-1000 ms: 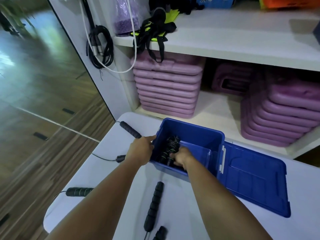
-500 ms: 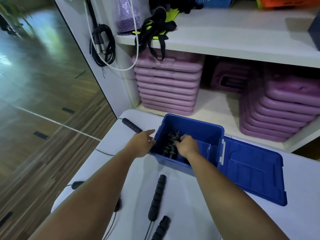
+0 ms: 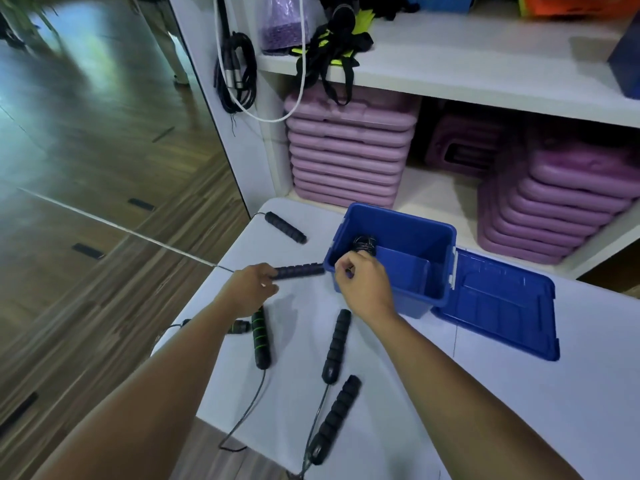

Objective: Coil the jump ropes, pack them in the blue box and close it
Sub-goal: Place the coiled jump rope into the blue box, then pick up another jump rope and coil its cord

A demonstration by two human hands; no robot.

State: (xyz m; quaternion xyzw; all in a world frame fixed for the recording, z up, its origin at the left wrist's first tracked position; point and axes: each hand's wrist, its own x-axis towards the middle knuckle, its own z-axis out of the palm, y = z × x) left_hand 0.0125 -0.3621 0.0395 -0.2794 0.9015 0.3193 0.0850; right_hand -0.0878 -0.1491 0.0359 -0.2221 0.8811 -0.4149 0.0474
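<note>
Nearest me, loose rope handles [image 3: 335, 346] lie on the white table [image 3: 519, 393]. My left hand [image 3: 250, 289] is closed on a ridged handle [image 3: 300, 270]. My right hand [image 3: 363, 287], fingers curled, grip unclear, sits at the rim of the open blue box [image 3: 408, 233], one coiled rope [image 3: 364, 244] inside.

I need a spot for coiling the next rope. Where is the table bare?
Bare: the table near the open lid, right of the right hand. Crowded: left of the blue box, where rope handles lie around the left hand.
</note>
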